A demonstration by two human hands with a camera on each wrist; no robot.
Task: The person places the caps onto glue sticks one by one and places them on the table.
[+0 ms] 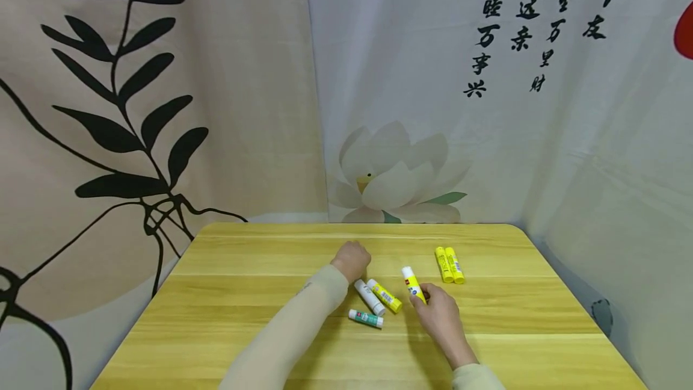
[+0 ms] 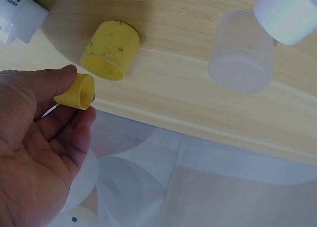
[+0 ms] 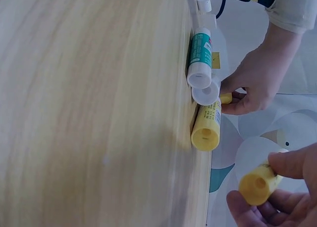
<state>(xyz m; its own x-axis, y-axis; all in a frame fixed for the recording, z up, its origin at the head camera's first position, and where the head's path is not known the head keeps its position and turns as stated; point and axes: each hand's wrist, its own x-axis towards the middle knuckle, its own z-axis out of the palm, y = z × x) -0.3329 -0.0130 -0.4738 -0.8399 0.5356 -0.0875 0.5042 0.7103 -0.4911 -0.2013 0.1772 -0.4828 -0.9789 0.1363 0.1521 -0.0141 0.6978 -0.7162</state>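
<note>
My left hand point(image 1: 352, 260) pinches a small yellow cap point(image 2: 77, 92) between thumb and fingers, its hollow end showing in the left wrist view. Another yellow cap point(image 2: 111, 49) and a translucent cap point(image 2: 242, 54) are on the table beside that hand. A yellow glue stick point(image 1: 413, 284) is gripped in my right hand point(image 1: 441, 318), its white end up and tilted away from me. Between the hands lie a white glue stick point(image 1: 370, 298), a yellow glue stick point(image 1: 385, 296) and a green-labelled glue stick point(image 1: 366, 318).
Two yellow glue sticks point(image 1: 450, 265) lie side by side at the back right of the wooden table point(image 1: 260, 294). Behind the table's far edge hangs a printed cloth point(image 1: 260, 107).
</note>
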